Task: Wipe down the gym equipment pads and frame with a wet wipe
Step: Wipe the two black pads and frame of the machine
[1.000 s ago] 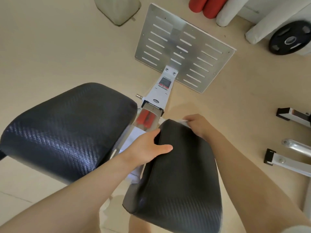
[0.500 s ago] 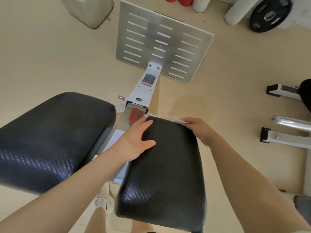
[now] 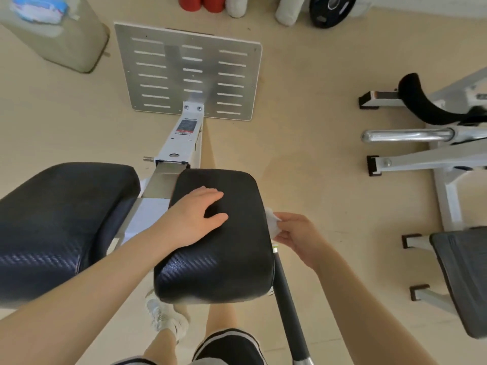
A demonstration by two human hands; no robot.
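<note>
No writing on the frame's label (image 3: 186, 126) at 12 o'clock can be read. The black textured right pad (image 3: 218, 259) is pressed by the flat, open-fingered left hand (image 3: 193, 219). At 3 o'clock of it, a crumpled white wet wipe (image 3: 272, 224) is pinched by the right hand (image 3: 299, 237).

pad (image 3: 218, 248): black woven-texture vinyl, slight sheen | wipe (image 3: 272, 224) in right-hand grip: white soft cloth-like | footplate (image 3: 188, 72) beyond: brushed matt metal | frame beam (image 3: 181, 143): smooth white-painted metal

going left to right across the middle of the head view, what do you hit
left pad → left hand resting on the right pad → wet wipe → right hand → white frame leg
</note>
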